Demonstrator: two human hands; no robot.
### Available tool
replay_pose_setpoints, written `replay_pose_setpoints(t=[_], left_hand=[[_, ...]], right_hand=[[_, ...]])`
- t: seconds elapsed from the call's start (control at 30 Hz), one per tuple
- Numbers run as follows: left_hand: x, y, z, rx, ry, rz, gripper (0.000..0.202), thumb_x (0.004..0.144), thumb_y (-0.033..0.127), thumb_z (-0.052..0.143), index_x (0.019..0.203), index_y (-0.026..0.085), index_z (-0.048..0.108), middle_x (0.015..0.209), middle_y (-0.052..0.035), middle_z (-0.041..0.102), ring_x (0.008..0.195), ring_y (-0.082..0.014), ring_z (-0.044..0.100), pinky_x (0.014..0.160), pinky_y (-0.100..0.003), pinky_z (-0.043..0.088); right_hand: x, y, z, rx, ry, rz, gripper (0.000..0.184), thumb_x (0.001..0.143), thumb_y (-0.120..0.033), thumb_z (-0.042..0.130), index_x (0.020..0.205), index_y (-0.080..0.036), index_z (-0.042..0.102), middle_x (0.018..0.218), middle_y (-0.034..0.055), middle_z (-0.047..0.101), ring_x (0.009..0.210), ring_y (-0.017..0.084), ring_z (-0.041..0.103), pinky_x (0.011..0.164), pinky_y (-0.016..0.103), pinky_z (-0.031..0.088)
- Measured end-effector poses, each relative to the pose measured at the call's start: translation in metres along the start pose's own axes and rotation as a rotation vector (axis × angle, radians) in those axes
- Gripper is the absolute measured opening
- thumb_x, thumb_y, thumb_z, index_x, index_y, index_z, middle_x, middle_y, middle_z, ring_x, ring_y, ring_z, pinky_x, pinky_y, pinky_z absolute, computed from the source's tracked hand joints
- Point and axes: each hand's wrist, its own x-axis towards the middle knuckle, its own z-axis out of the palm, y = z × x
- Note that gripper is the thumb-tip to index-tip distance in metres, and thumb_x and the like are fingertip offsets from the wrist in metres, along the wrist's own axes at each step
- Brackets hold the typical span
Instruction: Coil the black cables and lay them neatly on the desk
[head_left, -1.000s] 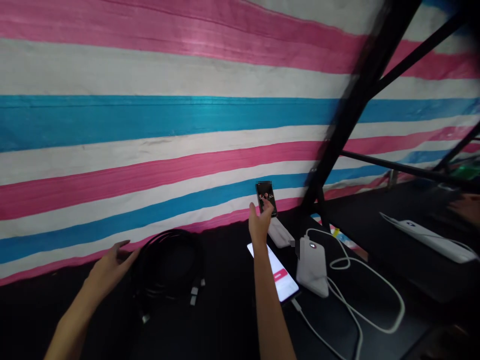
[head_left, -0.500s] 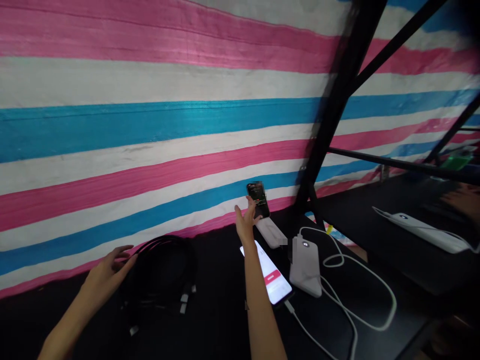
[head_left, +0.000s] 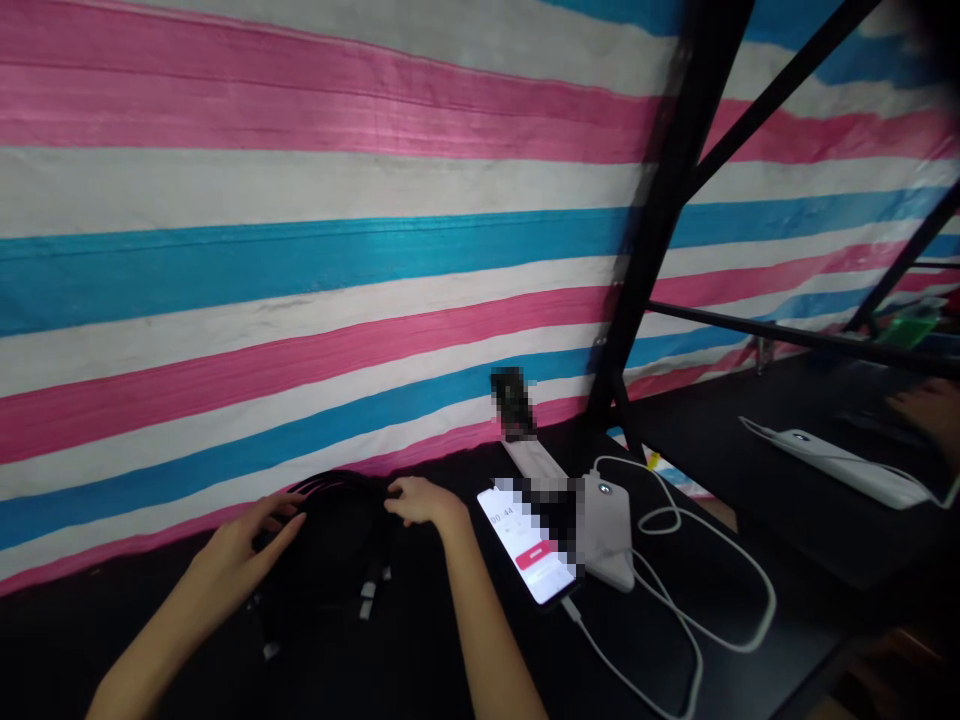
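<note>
Black cable coil (head_left: 337,540) is lying on the dark table (head_left: 420,660) near the striped tarp (head_left: 300,250), left hand (head_left: 244,545) and right hand (head_left: 420,503) resting open-fingered on its two sides, lit phone (head_left: 529,545) and power bank (head_left: 609,530) sitting just right.
</note>
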Motion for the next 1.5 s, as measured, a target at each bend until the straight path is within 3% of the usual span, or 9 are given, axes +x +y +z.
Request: replay_pose_setpoints(t=[0.17, 0.47, 0.67, 0.87, 0.93, 1.03, 1.23, 1.37, 1.5], left_hand=[[-0.013, 0.022, 0.012, 0.033, -0.029, 0.029, 0.049, 0.076, 0.062, 0.046, 0.108, 0.027, 0.056, 0.107, -0.0059, 0.064, 0.096, -0.0255, 0.059, 0.083, -0.038, 0.047], [-0.049, 0.065, 0.034, 0.049, -0.107, 0.184, 0.034, 0.085, 0.050, 0.040, 0.106, 0.030, 0.058, 0.103, -0.0046, 0.064, 0.096, -0.0229, 0.060, 0.094, -0.043, 0.044], [-0.074, 0.033, 0.056, 0.079, 0.078, 0.215, 0.026, 0.085, 0.043, 0.045, 0.106, 0.034, 0.057, 0.112, -0.0022, 0.062, 0.108, -0.0237, 0.055, 0.093, -0.043, 0.042], [-0.086, -0.025, 0.057, 0.048, 0.369, 0.120, 0.025, 0.082, 0.045, 0.046, 0.098, 0.030, 0.059, 0.105, -0.0037, 0.065, 0.104, -0.0261, 0.058, 0.088, -0.043, 0.042], [-0.090, -0.037, 0.055, 0.050, 0.409, 0.089, 0.026, 0.081, 0.046, 0.046, 0.095, 0.029, 0.059, 0.103, -0.0040, 0.064, 0.101, -0.0268, 0.058, 0.087, -0.044, 0.041], [-0.095, -0.041, 0.052, 0.012, 0.438, 0.071, 0.025, 0.080, 0.046, 0.046, 0.092, 0.028, 0.059, 0.100, -0.0043, 0.063, 0.099, -0.0264, 0.058, 0.088, -0.043, 0.040], [-0.098, -0.036, 0.059, -0.005, 0.425, 0.116, 0.023, 0.082, 0.043, 0.044, 0.093, 0.028, 0.058, 0.100, -0.0039, 0.061, 0.098, -0.0250, 0.057, 0.086, -0.040, 0.040], [-0.098, -0.044, 0.065, 0.007, 0.409, 0.158, 0.021, 0.083, 0.041, 0.046, 0.095, 0.029, 0.057, 0.101, -0.0029, 0.059, 0.098, -0.0235, 0.056, 0.084, -0.039, 0.039], [-0.098, -0.049, 0.065, -0.008, 0.413, 0.166, 0.020, 0.083, 0.042, 0.046, 0.096, 0.030, 0.057, 0.101, -0.0027, 0.058, 0.096, -0.0228, 0.055, 0.085, -0.039, 0.040]], right_hand=[[0.010, -0.004, 0.017, -0.038, -0.098, 0.052, 0.044, 0.078, -0.026, 0.056, 0.120, -0.012, 0.051, 0.101, 0.0136, 0.068, 0.063, 0.017, 0.069, 0.045, 0.020, 0.047], [0.014, -0.006, 0.022, -0.143, -0.014, 0.101, 0.032, 0.082, -0.025, 0.057, 0.112, -0.014, 0.055, 0.097, 0.0107, 0.068, 0.077, 0.020, 0.069, 0.058, 0.026, 0.053], [0.014, -0.021, 0.033, -0.211, 0.103, 0.144, 0.032, 0.088, -0.030, 0.056, 0.118, -0.017, 0.053, 0.120, 0.0090, 0.056, 0.102, 0.021, 0.058, 0.084, 0.042, 0.050], [0.010, -0.015, 0.020, -0.080, 0.071, 0.072, 0.039, 0.074, -0.025, 0.068, 0.111, -0.015, 0.061, 0.082, 0.0065, 0.069, 0.064, 0.020, 0.067, 0.062, 0.033, 0.054], [0.006, -0.012, 0.008, -0.003, 0.156, -0.008, 0.045, 0.075, -0.029, 0.066, 0.117, -0.017, 0.058, 0.081, 0.0040, 0.069, 0.064, 0.017, 0.067, 0.062, 0.029, 0.054], [0.000, -0.006, -0.014, 0.093, 0.485, -0.112, 0.047, 0.087, -0.030, 0.048, 0.132, -0.021, 0.043, 0.113, 0.0070, 0.063, 0.094, 0.014, 0.064, 0.080, 0.024, 0.049], [-0.007, 0.026, -0.053, 0.200, 1.145, -0.016, 0.062, 0.091, -0.032, 0.025, 0.143, -0.009, 0.000, 0.150, 0.0189, 0.015, 0.138, 0.018, 0.019, 0.107, 0.034, 0.024], [-0.006, 0.050, -0.061, 0.272, 1.278, 0.080, 0.071, 0.088, -0.033, 0.031, 0.139, -0.001, -0.004, 0.147, 0.0280, 0.016, 0.139, 0.026, 0.019, 0.109, 0.042, 0.016], [0.001, 0.056, -0.058, 0.322, 1.248, 0.069, 0.067, 0.086, -0.034, 0.032, 0.139, -0.005, 0.003, 0.145, 0.0273, 0.026, 0.137, 0.028, 0.025, 0.108, 0.053, 0.007]])
